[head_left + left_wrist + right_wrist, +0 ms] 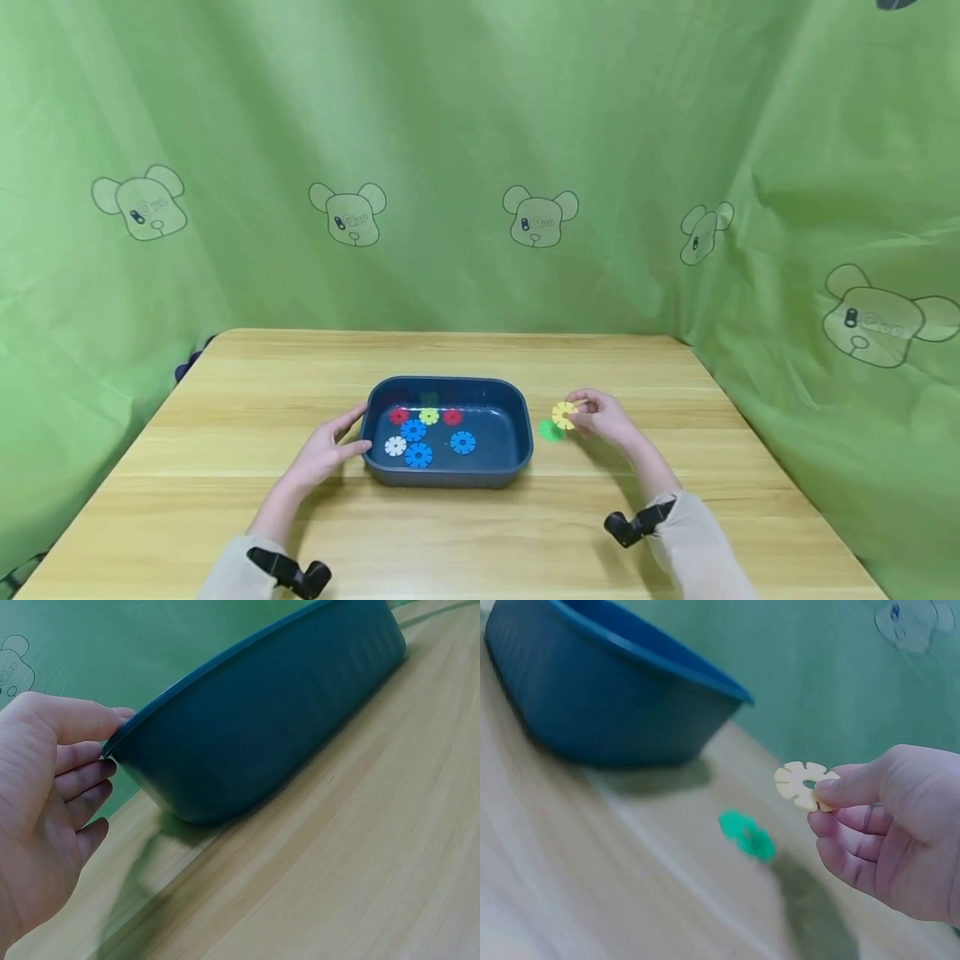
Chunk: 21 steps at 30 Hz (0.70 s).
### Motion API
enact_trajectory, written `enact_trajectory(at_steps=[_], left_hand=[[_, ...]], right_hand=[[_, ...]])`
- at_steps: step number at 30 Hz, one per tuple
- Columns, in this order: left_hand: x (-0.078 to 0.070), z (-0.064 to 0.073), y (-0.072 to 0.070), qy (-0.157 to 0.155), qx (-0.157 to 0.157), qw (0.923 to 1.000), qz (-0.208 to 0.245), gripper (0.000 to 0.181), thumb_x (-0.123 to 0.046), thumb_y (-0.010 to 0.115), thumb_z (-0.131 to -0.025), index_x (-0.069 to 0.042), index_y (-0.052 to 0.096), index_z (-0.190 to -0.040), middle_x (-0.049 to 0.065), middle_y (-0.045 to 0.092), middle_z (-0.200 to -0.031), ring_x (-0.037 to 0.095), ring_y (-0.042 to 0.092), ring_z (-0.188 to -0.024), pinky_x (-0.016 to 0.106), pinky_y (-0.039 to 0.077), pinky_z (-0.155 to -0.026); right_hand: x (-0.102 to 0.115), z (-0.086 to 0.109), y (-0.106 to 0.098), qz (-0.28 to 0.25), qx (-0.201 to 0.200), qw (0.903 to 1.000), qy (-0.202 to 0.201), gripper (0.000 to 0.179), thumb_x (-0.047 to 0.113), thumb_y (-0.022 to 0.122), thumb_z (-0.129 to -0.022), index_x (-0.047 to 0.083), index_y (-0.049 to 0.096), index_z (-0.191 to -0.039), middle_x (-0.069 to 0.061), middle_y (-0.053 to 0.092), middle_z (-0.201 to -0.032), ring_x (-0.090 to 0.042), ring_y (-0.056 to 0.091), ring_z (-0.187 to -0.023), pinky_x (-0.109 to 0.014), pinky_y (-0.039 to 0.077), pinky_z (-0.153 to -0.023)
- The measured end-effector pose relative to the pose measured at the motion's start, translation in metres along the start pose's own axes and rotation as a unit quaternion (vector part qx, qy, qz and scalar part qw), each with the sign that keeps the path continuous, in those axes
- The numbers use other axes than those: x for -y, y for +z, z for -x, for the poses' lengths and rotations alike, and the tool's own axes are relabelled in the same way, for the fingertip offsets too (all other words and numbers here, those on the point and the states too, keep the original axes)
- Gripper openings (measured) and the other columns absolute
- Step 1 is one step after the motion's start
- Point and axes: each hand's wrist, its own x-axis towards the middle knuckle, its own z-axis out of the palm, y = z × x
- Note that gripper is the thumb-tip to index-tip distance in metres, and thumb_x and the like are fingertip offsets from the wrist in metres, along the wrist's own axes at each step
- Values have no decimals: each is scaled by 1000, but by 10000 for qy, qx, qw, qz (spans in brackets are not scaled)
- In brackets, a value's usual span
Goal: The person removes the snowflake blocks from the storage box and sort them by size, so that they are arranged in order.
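Note:
A dark blue plastic basin [480, 479] stands on the table with several notched flower-shaped discs lying flat in it, red, yellow-green, blue and white. My left hand [324, 454] holds the basin's left end, thumb and fingers at the rim [161, 701]. To the right of the basin, my right hand [603, 417] pinches a pale yellow notched disc [791, 782] between thumb and fingers, raised above the table. Just below it, a green notched disc [739, 829] lies on the tabletop, close to the basin's right end and apart from the hand.
The wooden table [450, 550] reaches back to a green curtain [450, 275] printed with bear heads, which also hangs along the right side. A black wrist camera [300, 575] sits on the left sleeve, another wrist camera [633, 525] on the right.

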Motion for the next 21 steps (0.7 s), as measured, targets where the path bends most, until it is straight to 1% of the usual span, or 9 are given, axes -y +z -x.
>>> enact_trajectory(at_steps=[4,6,10,12,16,18,21], left_hand=[[1,0,1,6,-4,10000,4,62,-9,62,-87,3,33,-141,22,29,-146,40,20,-135,52,15,-110],[1,0,1,13,-19,10000,9,62,-10,62,-87,3,33,-141,22,29,-146,40,20,-135,52,15,-110],[1,1,0,-10,-17,10000,-19,62,-11,62,-88,2,34,-141,22,29,-146,39,20,-135,52,15,-110],[1,1,0,-18,-1,10000,-19,62,-11,62,-88,2,33,-141,22,29,-146,39,20,-135,51,15,-110],[2,0,0,-27,-3,10000,-20,61,-10,61,-88,2,34,-141,22,29,-146,39,20,-135,51,15,-110],[2,0,0,-31,-9,10000,-27,61,-10,61,-88,2,34,-141,22,29,-146,39,20,-135,52,15,-110],[1,0,0,-33,1,10000,-54,62,-11,62,-88,2,34,-141,22,29,-146,39,20,-135,52,15,-110]], right_hand=[[-18,3,-8,8,-157,9996,229,37,-3,60,-83,-13,49,-118,-8,57,-81,-15,57,-68,-28,54,-59],[-25,3,-11,59,-183,9995,252,38,-3,60,-83,-14,48,-118,-8,57,-81,-15,57,-68,-28,54,-59],[-33,3,-11,198,-330,9986,367,35,-3,61,-83,-13,51,-115,-8,57,-79,-15,57,-65,-27,53,-56],[-35,4,-10,407,-329,9980,342,33,-3,60,-83,-13,52,-114,-8,57,-77,-16,56,-64,-27,52,-54],[-35,3,-6,868,-471,9948,253,28,-2,61,-82,-12,56,-108,-9,58,-76,-16,54,-61,-26,48,-51],[-34,3,-4,1236,-576,9906,141,26,0,62,-81,-11,58,-105,-9,60,-77,-17,54,-64,-26,47,-53],[-35,1,-3,1738,-709,9822,66,24,3,63,-80,-9,60,-101,-10,61,-82,-20,56,-71,-29,48,-61]])
